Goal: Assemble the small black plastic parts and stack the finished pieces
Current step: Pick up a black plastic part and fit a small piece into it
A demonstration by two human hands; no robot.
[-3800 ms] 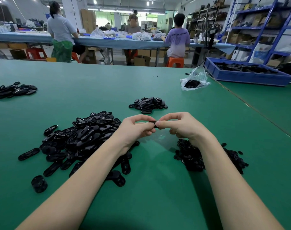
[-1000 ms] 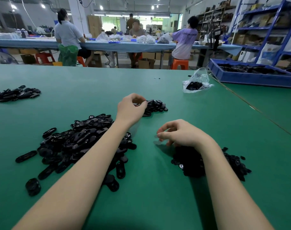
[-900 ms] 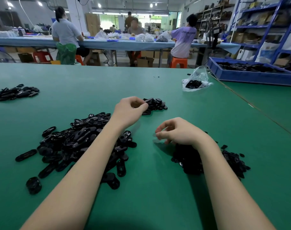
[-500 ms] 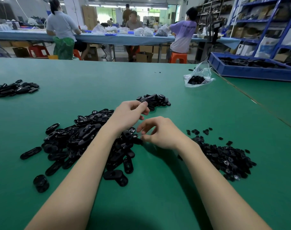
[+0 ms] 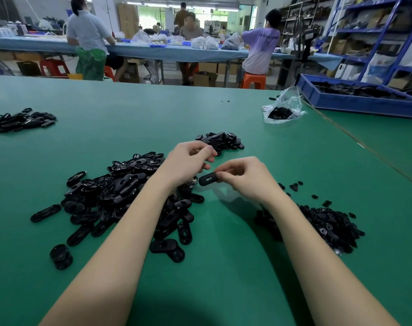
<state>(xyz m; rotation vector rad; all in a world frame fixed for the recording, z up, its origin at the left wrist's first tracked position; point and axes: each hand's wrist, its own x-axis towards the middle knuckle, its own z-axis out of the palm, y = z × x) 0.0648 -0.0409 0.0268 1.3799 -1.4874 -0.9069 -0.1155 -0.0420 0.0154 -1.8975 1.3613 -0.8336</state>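
My right hand (image 5: 242, 178) pinches a black oval plastic shell (image 5: 207, 180) by one end, just above the table. My left hand (image 5: 188, 164) hovers right beside it with fingers loosely curled and nothing visible in them. A big heap of black oval shells (image 5: 120, 196) spreads under and left of my left forearm. A heap of small black inserts (image 5: 325, 222) lies right of my right forearm. The stack of finished pieces (image 5: 221, 141) sits just beyond my left hand.
Another pile of black parts (image 5: 21, 120) lies at the far left of the green table (image 5: 129, 114). A clear plastic bag (image 5: 282, 109) with parts and a blue tray (image 5: 358, 102) sit at the far right. People work at a long table behind.
My left hand came back from the finished stack towards me. My right hand reached left into the shell heap and now holds one oval shell lifted off it.
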